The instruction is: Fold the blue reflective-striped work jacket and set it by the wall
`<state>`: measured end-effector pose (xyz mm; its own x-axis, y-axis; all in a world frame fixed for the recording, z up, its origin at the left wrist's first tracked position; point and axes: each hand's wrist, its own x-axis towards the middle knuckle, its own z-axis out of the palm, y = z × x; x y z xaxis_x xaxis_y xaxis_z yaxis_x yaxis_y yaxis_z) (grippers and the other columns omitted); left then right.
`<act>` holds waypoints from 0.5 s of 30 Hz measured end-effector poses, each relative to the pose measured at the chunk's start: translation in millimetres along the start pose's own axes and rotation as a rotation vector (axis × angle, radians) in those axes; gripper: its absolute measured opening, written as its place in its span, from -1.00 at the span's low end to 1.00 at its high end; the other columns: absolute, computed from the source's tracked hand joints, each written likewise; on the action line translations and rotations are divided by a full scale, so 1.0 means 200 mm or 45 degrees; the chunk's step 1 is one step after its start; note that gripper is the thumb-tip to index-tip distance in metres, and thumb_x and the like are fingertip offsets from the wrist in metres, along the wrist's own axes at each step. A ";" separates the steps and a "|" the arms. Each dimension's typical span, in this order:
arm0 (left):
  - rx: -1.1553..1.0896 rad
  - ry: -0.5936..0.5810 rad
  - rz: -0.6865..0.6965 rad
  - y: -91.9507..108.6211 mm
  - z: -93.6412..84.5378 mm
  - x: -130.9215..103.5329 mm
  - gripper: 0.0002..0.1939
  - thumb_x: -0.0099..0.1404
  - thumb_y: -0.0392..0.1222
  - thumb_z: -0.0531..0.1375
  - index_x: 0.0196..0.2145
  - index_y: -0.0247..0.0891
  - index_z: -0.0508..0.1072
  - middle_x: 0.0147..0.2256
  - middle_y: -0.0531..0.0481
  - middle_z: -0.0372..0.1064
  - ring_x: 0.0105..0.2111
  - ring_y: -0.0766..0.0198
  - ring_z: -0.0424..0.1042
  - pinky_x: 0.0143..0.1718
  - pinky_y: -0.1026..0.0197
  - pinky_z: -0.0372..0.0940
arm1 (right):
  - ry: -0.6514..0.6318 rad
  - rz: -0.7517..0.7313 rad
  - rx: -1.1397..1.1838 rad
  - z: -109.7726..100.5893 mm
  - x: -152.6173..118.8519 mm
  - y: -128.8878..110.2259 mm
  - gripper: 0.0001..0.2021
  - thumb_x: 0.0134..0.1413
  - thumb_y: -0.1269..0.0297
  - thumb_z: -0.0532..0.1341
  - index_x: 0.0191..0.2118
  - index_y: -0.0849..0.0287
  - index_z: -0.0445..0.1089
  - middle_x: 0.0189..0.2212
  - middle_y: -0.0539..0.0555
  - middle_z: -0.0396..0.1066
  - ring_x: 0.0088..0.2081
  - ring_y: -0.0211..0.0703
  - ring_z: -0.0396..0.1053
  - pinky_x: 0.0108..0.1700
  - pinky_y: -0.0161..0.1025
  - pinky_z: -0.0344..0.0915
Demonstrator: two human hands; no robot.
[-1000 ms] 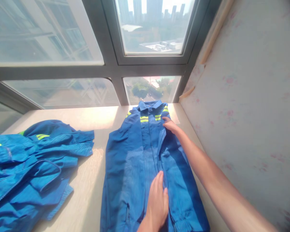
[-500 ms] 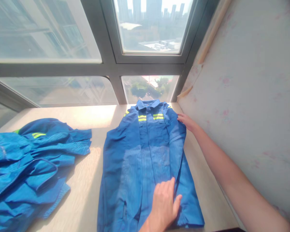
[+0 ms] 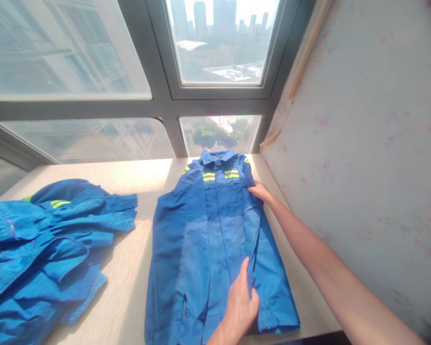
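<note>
A blue work jacket [image 3: 224, 230] with yellow reflective stripes lies front up, its collar toward the window. My right hand [image 3: 261, 191] is at the upper part of the sleeve [image 3: 253, 215] on the right, its fingers closed over the sleeve's outer edge. Lower down, my left hand [image 3: 241, 299] rests at the inner side of the same sleeve. Its fingers are stretched out and the thumb stands apart. Cloth and the hand itself partly hide what lies under the left palm.
To the left lies a second blue garment [image 3: 68, 239], crumpled, with yellow stripes. Both lie on a pale wooden surface [image 3: 143, 175]. Window frames [image 3: 161, 108] close off the back, and a papered wall [image 3: 345, 143] stands close on the right.
My right hand has moved left, bringing the sleeve's outer edge inward over the jacket. The left hand has turned and its fingers now point up along the sleeve. The view has shifted slightly.
</note>
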<state>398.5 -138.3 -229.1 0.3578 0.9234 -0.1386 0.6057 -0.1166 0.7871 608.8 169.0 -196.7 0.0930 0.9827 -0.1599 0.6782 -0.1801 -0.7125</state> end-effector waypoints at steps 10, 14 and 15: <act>0.033 0.112 -0.192 -0.20 -0.36 -0.18 -0.20 0.19 -0.44 -0.02 0.40 -0.30 0.07 0.25 -0.17 0.30 0.21 0.13 0.37 0.22 0.06 0.31 | -0.110 -0.090 -0.042 0.36 -0.03 -0.33 -0.66 0.11 0.38 0.19 0.01 0.17 0.51 -0.11 0.10 0.58 -0.12 -0.03 0.52 -0.08 -0.25 0.41; 0.092 0.087 -0.141 -0.08 -0.53 -0.28 -0.21 0.26 -0.39 -0.02 0.44 -0.21 -0.04 0.33 -0.15 0.17 0.28 0.12 0.26 0.29 0.04 0.23 | -0.115 -0.172 -0.028 0.33 -0.03 -0.42 -0.71 0.14 0.41 0.15 -0.08 0.20 0.54 -0.11 0.11 0.58 -0.10 -0.05 0.51 -0.05 -0.26 0.40; 0.115 0.038 -0.099 -0.01 -0.55 -0.29 -0.20 0.28 -0.37 -0.01 0.44 -0.19 -0.07 0.35 -0.15 0.13 0.30 0.10 0.23 0.29 0.03 0.22 | -0.106 -0.186 -0.028 0.29 -0.03 -0.42 -0.73 0.15 0.40 0.14 -0.11 0.21 0.54 -0.11 0.12 0.58 -0.11 -0.05 0.50 -0.06 -0.26 0.40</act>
<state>298.8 -151.5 -157.5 0.2866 0.9413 -0.1781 0.6929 -0.0753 0.7171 509.3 176.4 -175.6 -0.0674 0.9914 -0.1124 0.6961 -0.0340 -0.7171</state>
